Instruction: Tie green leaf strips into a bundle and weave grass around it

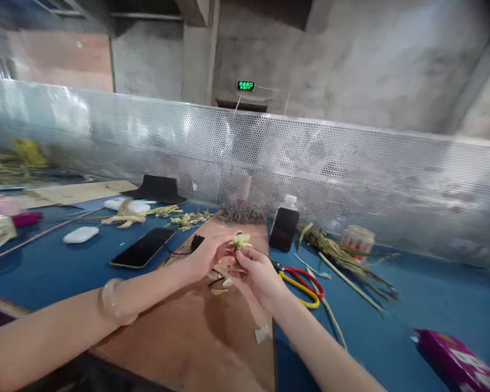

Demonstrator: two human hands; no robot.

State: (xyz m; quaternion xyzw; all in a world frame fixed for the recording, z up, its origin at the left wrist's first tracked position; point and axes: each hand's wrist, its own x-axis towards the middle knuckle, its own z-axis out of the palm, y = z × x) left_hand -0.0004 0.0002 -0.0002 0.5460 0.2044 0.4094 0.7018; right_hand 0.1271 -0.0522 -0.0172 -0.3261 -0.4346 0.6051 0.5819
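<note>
Both hands meet above a brown board. Between their fingertips is a small pale yellow-green piece, like a little flower or folded strip. My left hand reaches in from the left with bent fingers closed at its lower left side. My right hand pinches it from the right with thumb and fingers. Small scraps and a thin dark strand lie on the board below the hands. Scissors with red and yellow handles rest just right of my right hand.
Phones lie at the left and lean against a bottle. Dried stalks and a purple packet are on the right. Pale woven pieces, a white case and grey cord sit farther back. A perforated metal screen stands behind.
</note>
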